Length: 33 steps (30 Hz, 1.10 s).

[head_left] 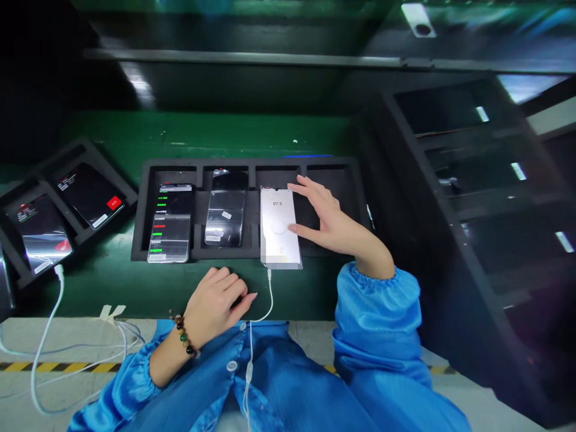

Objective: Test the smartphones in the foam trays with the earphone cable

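Note:
My right hand [330, 219] is open over a phone with a lit white screen [279, 227], the thumb touching its right edge and the fingers spread above its top corner. This phone lies in the third slot of a black foam tray [139, 210], and a white cable [269, 300] runs from its bottom end. My left hand [216, 303] rests on the green bench in front of the tray with fingers loosely curled and nothing visible in them. A bead bracelet [183, 337] is on that wrist. Two more phones [173, 223] [225, 209] lie in the tray's left slots.
A second black tray [72, 210] at the left holds two phones, one plugged into a white cable [49, 324]. A tall black slotted rack [495, 198] stands at the right. Loose white cables lie along the bench's front edge with yellow-black tape.

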Each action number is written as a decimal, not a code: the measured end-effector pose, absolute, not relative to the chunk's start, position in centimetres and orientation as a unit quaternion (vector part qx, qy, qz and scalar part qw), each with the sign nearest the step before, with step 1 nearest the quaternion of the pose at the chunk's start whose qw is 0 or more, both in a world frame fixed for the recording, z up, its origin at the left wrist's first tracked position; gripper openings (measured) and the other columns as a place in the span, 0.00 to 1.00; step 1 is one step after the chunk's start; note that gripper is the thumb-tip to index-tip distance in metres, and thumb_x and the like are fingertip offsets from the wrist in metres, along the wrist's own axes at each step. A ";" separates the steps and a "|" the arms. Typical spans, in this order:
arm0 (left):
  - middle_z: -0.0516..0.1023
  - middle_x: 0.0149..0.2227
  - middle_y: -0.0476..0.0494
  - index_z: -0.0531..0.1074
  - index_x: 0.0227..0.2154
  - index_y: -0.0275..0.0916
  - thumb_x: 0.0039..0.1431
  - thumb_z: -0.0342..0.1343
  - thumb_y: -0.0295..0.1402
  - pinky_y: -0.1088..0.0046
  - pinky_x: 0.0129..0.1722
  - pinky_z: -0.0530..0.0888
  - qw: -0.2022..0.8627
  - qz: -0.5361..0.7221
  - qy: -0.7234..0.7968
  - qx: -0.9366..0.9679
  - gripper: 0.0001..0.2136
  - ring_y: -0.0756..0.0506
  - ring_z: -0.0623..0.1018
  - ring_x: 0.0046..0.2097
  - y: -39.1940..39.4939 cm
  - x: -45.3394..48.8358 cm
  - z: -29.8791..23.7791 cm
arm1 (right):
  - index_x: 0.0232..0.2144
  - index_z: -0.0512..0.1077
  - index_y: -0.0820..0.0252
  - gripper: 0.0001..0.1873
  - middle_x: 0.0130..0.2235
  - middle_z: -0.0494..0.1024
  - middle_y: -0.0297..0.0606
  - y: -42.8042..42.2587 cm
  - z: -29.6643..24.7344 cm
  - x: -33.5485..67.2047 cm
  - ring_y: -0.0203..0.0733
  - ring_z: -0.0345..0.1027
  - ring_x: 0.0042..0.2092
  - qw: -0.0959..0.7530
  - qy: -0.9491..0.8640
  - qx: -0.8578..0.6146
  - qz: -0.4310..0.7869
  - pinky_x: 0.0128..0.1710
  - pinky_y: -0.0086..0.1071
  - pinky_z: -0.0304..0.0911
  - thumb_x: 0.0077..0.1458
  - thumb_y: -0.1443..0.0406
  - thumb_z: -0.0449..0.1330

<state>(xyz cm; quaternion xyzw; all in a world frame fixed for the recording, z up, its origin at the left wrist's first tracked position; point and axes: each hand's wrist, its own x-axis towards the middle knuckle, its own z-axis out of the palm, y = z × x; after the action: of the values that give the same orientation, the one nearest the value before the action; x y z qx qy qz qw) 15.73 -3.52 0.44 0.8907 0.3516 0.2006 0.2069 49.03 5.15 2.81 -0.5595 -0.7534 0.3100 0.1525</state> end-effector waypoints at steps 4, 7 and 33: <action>0.75 0.29 0.49 0.68 0.32 0.41 0.79 0.57 0.34 0.62 0.38 0.63 0.207 0.204 0.347 0.892 0.15 0.44 0.68 0.34 -3.5 15.7 0.5 | 0.78 0.53 0.39 0.43 0.83 0.47 0.45 5.1 2.8 48.8 0.69 0.38 0.83 0.156 -0.749 -0.567 0.305 0.78 0.74 0.40 0.70 0.39 0.60; 0.75 0.29 0.49 0.68 0.32 0.41 0.80 0.57 0.35 0.62 0.38 0.63 0.206 0.204 0.349 0.891 0.15 0.44 0.68 0.34 -3.5 15.7 0.6 | 0.78 0.52 0.38 0.40 0.83 0.49 0.43 5.0 2.8 49.0 0.66 0.39 0.83 0.165 -0.751 -0.563 0.303 0.79 0.72 0.41 0.72 0.41 0.57; 0.76 0.29 0.49 0.68 0.31 0.41 0.79 0.57 0.34 0.63 0.38 0.63 0.209 0.209 0.349 0.889 0.16 0.44 0.69 0.33 -3.5 15.7 0.5 | 0.79 0.53 0.41 0.45 0.83 0.45 0.48 5.0 2.8 49.3 0.67 0.36 0.84 0.162 -0.760 -0.551 0.304 0.78 0.73 0.39 0.69 0.42 0.63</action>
<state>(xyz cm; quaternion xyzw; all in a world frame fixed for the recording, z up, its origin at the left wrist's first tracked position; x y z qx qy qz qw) 15.74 -3.48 0.45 0.8890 0.3494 0.2091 0.2094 49.28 4.98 2.77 -0.5511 -0.7599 0.3044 0.1619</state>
